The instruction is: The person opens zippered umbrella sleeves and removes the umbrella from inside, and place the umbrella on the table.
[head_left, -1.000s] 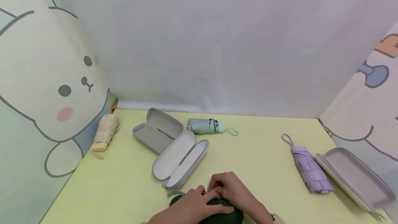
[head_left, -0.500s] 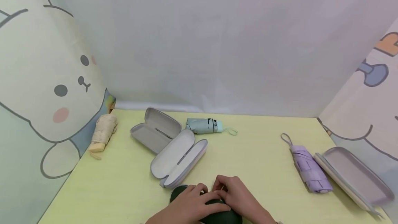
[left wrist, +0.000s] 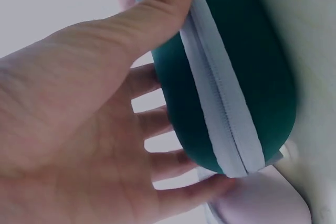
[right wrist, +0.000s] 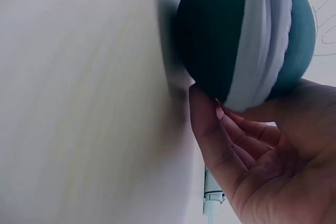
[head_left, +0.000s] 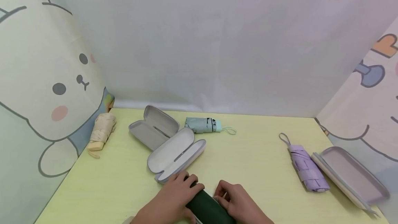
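Note:
A dark green zippered glasses case (head_left: 211, 208) lies at the table's near edge, its long axis slanting down to the right. My left hand (head_left: 174, 196) grips its far left part, thumb along the zipper side and fingers round the other face. In the left wrist view the white zipper (left wrist: 220, 87) runs the length of the case, its two tapes lying together. My right hand (head_left: 239, 201) has its fingers curled at the case's right side. Index finger and thumb pinch at the zipper's end in the right wrist view; the zipper pull is hidden there.
Just beyond my left hand lie an open white-lined glasses case (head_left: 169, 151) and an open grey one (head_left: 146, 134). Behind them is a folded teal umbrella (head_left: 200, 125). A beige umbrella (head_left: 102, 129) lies left; a purple umbrella (head_left: 308, 170) and another open case (head_left: 354, 172) lie right.
The green case has turned, so its far end now points up and left. My left hand has slid from its top to its far left end; the right hand has shifted slightly right.

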{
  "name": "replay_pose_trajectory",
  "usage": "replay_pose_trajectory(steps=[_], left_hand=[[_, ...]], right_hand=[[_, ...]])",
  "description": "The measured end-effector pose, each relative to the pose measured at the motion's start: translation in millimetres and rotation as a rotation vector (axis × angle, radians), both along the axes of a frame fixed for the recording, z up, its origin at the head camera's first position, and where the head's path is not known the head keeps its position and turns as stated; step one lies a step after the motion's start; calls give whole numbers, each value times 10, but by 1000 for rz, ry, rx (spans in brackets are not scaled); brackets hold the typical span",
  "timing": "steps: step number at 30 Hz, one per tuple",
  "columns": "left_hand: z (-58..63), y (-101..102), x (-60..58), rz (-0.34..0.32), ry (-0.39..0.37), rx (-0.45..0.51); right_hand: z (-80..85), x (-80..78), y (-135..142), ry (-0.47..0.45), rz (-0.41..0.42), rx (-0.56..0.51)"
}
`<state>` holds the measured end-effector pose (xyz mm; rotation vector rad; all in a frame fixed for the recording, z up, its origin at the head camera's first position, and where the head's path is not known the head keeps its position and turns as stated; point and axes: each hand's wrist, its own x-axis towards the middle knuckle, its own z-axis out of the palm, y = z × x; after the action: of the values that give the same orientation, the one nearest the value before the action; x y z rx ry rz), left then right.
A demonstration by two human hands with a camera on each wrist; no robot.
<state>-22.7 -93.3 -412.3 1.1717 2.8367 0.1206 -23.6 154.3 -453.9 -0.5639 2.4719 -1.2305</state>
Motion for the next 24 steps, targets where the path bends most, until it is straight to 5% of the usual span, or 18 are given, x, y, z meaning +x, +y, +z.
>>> replay_pose_trajectory(steps=[4, 24], left_hand=[[10, -11, 8, 32, -49, -1], [-2, -46, -28, -61, 5, -25]], right_hand=[[1, 27, -6, -20, 19, 11], [-13, -65, -114, -5, 41, -6]])
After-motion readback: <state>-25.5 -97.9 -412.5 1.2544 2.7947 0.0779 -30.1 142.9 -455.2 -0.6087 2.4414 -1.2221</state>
